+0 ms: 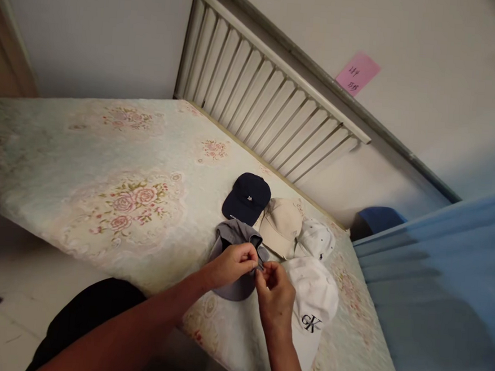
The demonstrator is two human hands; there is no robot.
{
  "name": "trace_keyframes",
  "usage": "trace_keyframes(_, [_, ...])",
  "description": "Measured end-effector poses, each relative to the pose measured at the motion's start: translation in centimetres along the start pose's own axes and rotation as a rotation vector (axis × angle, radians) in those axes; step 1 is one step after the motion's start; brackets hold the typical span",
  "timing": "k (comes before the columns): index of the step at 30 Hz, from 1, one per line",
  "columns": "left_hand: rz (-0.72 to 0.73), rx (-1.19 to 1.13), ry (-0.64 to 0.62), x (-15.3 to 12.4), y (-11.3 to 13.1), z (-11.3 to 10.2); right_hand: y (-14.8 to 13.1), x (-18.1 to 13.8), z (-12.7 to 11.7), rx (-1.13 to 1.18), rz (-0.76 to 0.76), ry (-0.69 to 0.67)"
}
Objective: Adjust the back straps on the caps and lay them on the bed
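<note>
Grey cap (232,236), lower centre of frame, lay on the floral bed (105,158); I saw my left hand (233,265) and right hand (277,300) both pinching its rear strap (260,264), white cap (318,298) just beside.

1. The left hand (234,265) has its knuckles up and fingers curled in, with thumb and forefinger closed in a tip pinch.
2. The right hand (276,298) shows its back to the camera, fingertips (267,270) bunched in a pinch and aimed up-left.
3. The two pinches meet, with the tips touching or just beside each other.
4. The left forearm (144,325) is bare and comes in from lower left, wrist straight.
5. The right forearm (288,363) rises from the bottom edge, wrist bent slightly inward.
</note>
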State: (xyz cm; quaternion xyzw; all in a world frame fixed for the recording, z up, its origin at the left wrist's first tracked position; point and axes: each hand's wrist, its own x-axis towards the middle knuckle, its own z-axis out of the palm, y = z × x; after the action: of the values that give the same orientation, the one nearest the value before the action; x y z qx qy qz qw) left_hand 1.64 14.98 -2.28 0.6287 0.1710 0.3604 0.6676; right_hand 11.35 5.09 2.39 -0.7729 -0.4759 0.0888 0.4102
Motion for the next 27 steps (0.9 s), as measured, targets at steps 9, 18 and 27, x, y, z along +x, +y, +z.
trace_keyframes(9, [-0.004,-0.040,-0.013,0.0,-0.2,0.0,0.5,0.5,-0.2,0.209,0.120,-0.061])
trace_keyframes(18, [-0.070,-0.101,-0.086,-0.1,-0.4,-0.2,0.5,0.7,-0.7,0.202,0.150,-0.159])
trace_keyframes(27, [-0.114,-0.276,-0.227,-0.5,0.2,0.1,0.3,1.1,-1.0,0.384,0.229,-0.170])
